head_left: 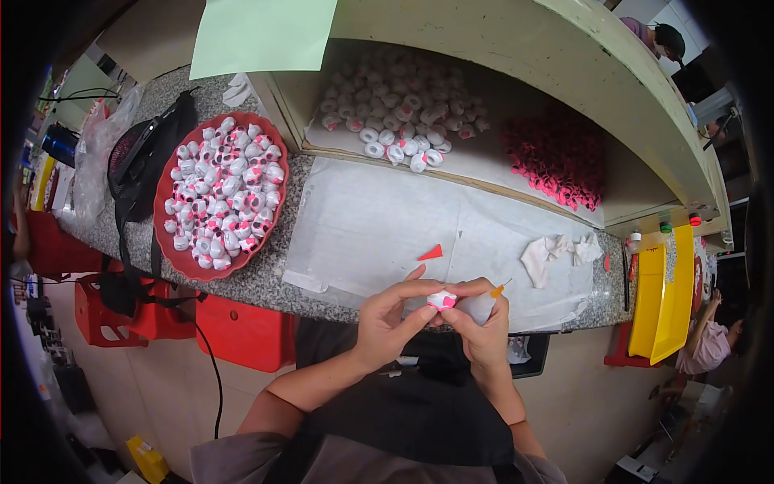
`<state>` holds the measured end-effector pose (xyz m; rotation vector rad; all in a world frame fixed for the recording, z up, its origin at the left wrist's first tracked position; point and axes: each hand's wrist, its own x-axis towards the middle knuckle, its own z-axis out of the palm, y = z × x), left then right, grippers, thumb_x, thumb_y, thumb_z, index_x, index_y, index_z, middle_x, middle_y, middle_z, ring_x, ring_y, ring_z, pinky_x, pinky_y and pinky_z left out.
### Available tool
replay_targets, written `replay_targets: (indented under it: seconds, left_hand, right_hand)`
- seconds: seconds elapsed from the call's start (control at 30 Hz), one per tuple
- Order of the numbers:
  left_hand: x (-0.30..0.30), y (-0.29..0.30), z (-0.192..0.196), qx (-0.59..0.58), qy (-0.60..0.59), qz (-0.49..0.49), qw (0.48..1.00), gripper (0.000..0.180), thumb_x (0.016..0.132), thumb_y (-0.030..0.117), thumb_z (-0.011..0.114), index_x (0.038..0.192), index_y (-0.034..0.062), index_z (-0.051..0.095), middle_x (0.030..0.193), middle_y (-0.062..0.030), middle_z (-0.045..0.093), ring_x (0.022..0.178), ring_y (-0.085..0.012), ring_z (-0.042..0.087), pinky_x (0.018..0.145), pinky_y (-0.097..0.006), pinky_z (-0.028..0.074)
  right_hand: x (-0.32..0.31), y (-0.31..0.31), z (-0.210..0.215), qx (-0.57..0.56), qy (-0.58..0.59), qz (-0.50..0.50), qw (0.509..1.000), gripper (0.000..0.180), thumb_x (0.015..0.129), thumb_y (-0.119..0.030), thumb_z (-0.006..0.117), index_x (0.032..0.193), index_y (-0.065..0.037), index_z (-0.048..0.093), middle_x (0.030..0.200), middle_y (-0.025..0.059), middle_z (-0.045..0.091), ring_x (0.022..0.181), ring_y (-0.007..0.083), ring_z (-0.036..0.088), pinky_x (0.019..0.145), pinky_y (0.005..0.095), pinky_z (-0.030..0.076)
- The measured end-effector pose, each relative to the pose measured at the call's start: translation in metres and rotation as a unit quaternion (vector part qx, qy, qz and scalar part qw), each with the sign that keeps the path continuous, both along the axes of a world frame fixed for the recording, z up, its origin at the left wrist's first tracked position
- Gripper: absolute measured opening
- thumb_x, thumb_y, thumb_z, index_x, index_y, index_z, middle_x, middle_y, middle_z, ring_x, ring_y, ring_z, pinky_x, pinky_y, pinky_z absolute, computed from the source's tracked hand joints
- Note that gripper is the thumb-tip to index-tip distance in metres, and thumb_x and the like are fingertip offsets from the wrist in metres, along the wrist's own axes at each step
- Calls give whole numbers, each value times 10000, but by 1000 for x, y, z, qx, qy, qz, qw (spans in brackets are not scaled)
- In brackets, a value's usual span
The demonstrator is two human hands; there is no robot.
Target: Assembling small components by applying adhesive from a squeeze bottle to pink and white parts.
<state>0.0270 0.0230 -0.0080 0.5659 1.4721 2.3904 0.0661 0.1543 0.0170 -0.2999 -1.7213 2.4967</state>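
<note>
Both hands meet in front of me around a small white figure piece (441, 300) with pink on it. The fingertips and thumb of my left hand (385, 321) pinch it from the left. My right hand (487, 337) steadies it from the right with the thumb. That same hand also holds a translucent squeeze bottle (477, 307) with an orange needle tip, which points up and to the right, away from the piece. Just beyond my fingers, a small red pointed scrap (430, 252) lies on the white paper sheet (371, 218).
At left, a red scalloped tray (278, 194) is heaped with white-and-pink pieces. White ring-like pieces (403, 145) and small pink parts (556, 165) fill the shelf. A crumpled white cloth (548, 256) lies right; beyond it are yellow bins (649, 298). A black bag (145, 161) sits left.
</note>
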Motion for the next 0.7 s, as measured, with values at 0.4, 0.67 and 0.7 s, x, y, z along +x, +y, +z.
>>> replay_targets:
  seconds: [0.4,0.67,0.7]
  left_hand:
    - [-5,-7,4,66,-99,-60,991,275,711,-56,566,980,-17,525,985,-113,556,970,-192,516,1021,-416,165]
    - [2,-7,-3,50,43,-57,996,218,756,45,575,972,28,546,991,-90,561,988,-212,513,1006,-439,171]
    - [2,-8,-4,50,46,-56,996,218,756,45,575,972,28,546,991,-90,561,988,-212,513,1006,-439,171]
  right_hand:
    - [0,0,1,4,-23,11,1000,246,643,57,645,862,26,537,804,96,580,732,135,557,680,247,444]
    - [11,-9,10,-67,15,-5,998,231,616,105,617,790,26,488,702,126,527,604,206,557,546,286,496]
    - [10,-9,10,-67,18,-4,998,231,616,105,617,790,26,488,702,126,527,604,206,557,546,286,496]
